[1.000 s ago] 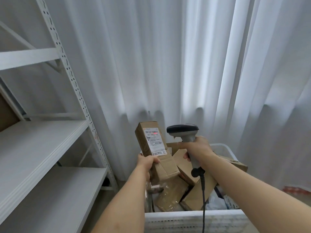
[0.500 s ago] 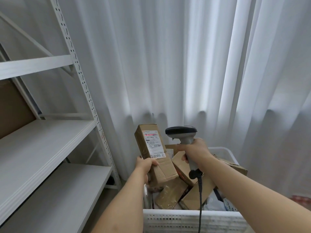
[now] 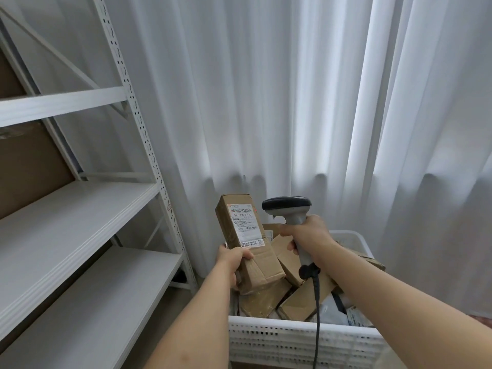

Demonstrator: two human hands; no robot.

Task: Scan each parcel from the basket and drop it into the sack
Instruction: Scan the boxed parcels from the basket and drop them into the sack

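Since a second ago the parcel (image 3: 246, 241) and scanner (image 3: 288, 209) have barely shifted over the basket (image 3: 298, 339), while the shelf (image 3: 66, 214) has slid rightward in view. The left hand (image 3: 233, 261) grips the tall cardboard parcel near its lower end, fingers (image 3: 246, 254) curled round it, label facing the scanner. The right hand (image 3: 308, 235) is wrapped round the scanner's handle, its head just beside the label. Both hang above the basket's far left corner, where more parcels (image 3: 300, 296) lie piled.
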